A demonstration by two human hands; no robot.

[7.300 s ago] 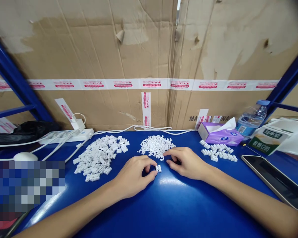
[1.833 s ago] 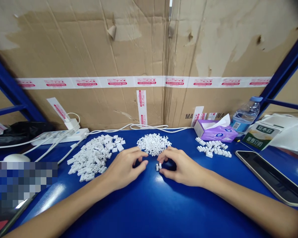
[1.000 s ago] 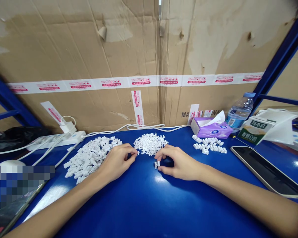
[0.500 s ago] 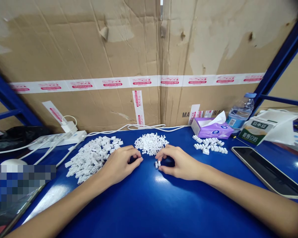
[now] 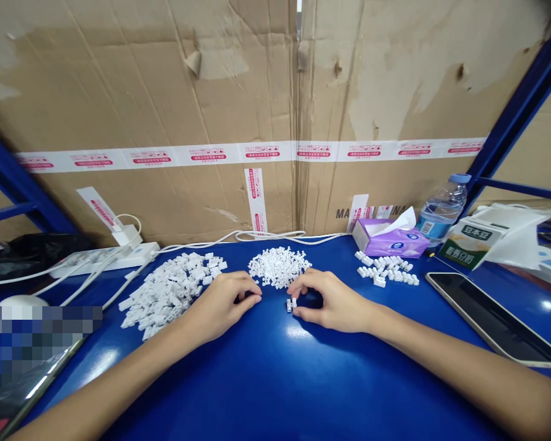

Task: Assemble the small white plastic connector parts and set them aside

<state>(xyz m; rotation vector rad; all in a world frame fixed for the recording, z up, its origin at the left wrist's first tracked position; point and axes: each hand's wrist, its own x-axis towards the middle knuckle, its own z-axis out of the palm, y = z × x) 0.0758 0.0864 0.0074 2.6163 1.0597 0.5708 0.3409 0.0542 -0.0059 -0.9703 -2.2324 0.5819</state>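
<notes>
My right hand [image 5: 333, 301] is in the middle of the table. Its thumb and fingers pinch a small white plastic piece [image 5: 289, 305] with dark slots, close to the tabletop. To its left, my left hand [image 5: 223, 304] has its thumb and index fingertips drawn together. Whether anything small sits between those tips I cannot make out. Beside and partly behind my left hand spreads a heap of larger white plastic pieces [image 5: 169, 291]. Just beyond both hands lies a pile of tiny white pieces [image 5: 278, 264]. More white pieces [image 5: 388, 269] form a small group at the right.
Behind the blue table [image 5: 275, 380] stands a cardboard wall [image 5: 202, 110]. A purple tissue box [image 5: 390, 240], a water bottle [image 5: 443, 208], a carton [image 5: 472, 242] and a phone [image 5: 498, 318] are on the right. A power strip [image 5: 101, 258] with white cables is at left.
My left thumb and index fingertips have come closer together and shifted very slightly left. My right hand keeps its pinch on the white piece almost unmoved.
</notes>
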